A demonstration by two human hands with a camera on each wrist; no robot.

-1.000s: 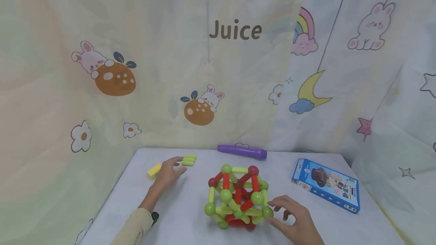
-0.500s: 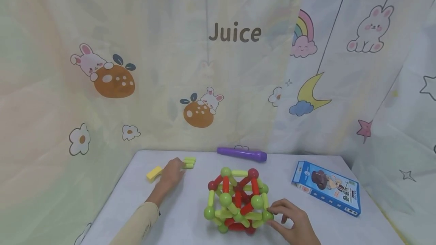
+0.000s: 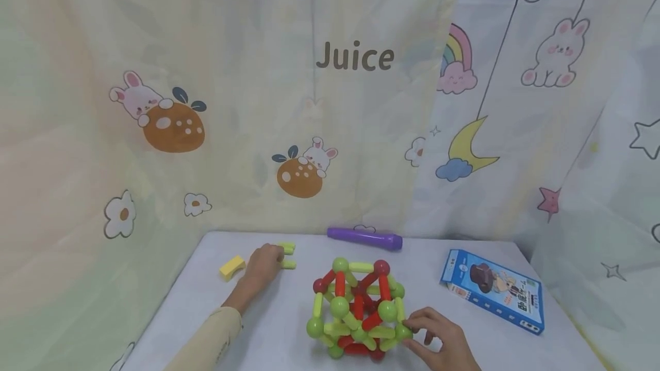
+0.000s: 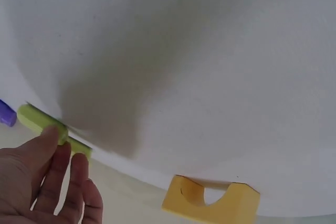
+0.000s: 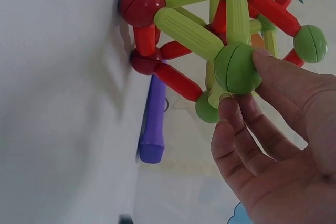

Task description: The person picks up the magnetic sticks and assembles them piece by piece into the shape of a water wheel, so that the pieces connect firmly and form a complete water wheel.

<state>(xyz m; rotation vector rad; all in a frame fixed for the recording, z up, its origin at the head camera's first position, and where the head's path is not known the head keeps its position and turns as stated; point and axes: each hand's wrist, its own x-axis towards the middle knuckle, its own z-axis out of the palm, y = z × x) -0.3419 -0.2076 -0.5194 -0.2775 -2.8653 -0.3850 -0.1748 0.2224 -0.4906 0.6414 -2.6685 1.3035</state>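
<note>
My left hand [image 3: 264, 268] is at the far left of the table, pinching a yellow-green rod [image 3: 289, 265] between thumb and fingertips. In the left wrist view this rod [image 4: 41, 121] sticks out past the thumb, and another rod [image 4: 79, 148] shows behind the fingers. More such rods [image 3: 289, 247] lie just beyond the hand. A ball-and-rod magnetic construction [image 3: 340, 307], with red and green balls joined by red and yellow-green rods, stands at the table's middle. My right hand [image 3: 442, 338] holds its lower right green ball [image 5: 237, 69] between thumb and fingers.
A yellow arch block [image 3: 232, 268] lies left of my left hand. Along the back edge is a purple microphone-shaped toy [image 3: 365, 238]. A blue picture box [image 3: 495, 289] lies at the right. A printed curtain [image 3: 247, 102] hangs behind the white table [image 3: 206, 302].
My left hand closes on one yellow-green rod and draws it nearer, apart from the others. The right hand stays on the green ball, and the construction keeps its place.
</note>
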